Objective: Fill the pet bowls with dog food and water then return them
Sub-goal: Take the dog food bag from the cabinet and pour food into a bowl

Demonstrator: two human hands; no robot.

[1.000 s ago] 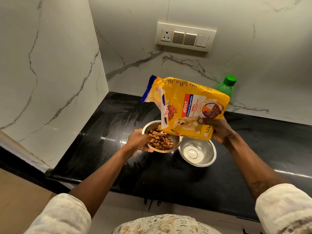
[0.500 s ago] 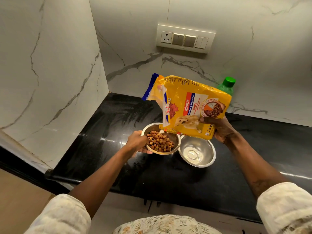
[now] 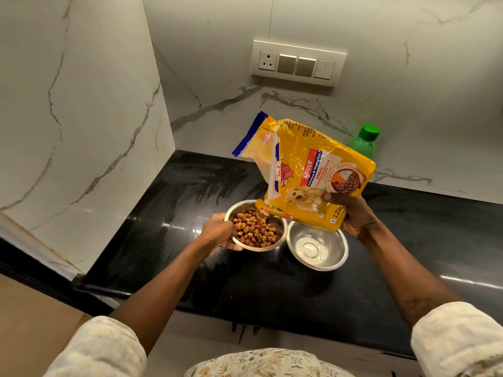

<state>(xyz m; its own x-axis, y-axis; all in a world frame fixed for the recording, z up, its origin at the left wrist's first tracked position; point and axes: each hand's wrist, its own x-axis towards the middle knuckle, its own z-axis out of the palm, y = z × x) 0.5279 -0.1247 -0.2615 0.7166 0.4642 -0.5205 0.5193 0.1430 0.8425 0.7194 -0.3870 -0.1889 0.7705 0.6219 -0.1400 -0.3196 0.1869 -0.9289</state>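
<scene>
light: warm, fairly bright, soft shadows | glare: white streaks on black desk (strongest at right edge) | focus: sharp | edges: wide-angle bowing

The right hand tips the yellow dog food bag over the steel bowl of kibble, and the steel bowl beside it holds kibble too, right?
No. The head view shows the second round steel bowl holds no kibble; the rest is right.

Two bowls, polished steel, mirror-bright. Dog food bag: glossy, crinkled plastic film. Counter black polished stone, reflective. Walls smooth veined marble, satin sheen. Bottle green plastic. Sleeves soft woven cloth.
</scene>
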